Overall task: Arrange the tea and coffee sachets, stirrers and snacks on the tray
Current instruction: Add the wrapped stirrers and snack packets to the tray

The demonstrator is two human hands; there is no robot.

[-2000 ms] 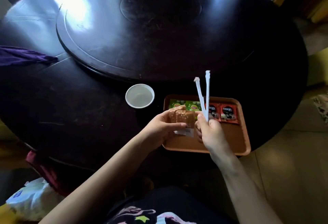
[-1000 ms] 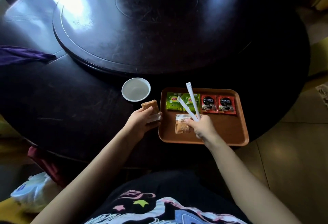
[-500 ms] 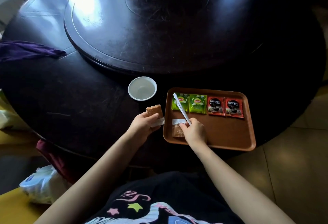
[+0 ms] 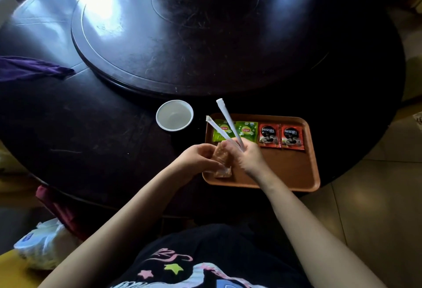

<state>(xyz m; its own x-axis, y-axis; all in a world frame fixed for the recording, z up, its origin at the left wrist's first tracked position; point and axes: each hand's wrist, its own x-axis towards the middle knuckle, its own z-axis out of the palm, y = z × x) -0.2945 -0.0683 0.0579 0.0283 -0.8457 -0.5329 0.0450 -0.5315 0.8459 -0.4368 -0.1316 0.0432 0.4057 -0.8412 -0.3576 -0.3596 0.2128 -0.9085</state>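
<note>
Both hands have come together since half a second ago: the left hand [image 4: 198,158], which was out over the dark surface [image 4: 91,141] beside the tray, now sits over the tray's near left corner, and the right hand [image 4: 245,156] has lifted off the tray floor, so the two wrapped stirrers [image 4: 225,123] now stand up and fan apart instead of lying low. The left fingers [image 4: 206,150] pinch a wrapped snack [image 4: 220,156], and the right fingers [image 4: 230,148] close round the lower ends of the stirrers while also touching the same snack from the other side. Just below the fingers a second snack packet [image 4: 222,172] lies on the orange tray [image 4: 296,169], partly hidden by the held one. Beyond the fingers, along the tray's far edge, two green tea sachets [image 4: 247,130] lie side by side, with the raised stirrers crossing in front of the left one; to their right lie two red coffee sachets [image 4: 280,137], touching or nearly so. Left of the stirrer tips, off the tray, a white cup [image 4: 174,115] stands upright on the surface. Farther out is the raised round turntable [image 4: 194,36], and a purple cloth [image 4: 34,69] lies at the far left edge. The near right part of the tray floor is bare.
</note>
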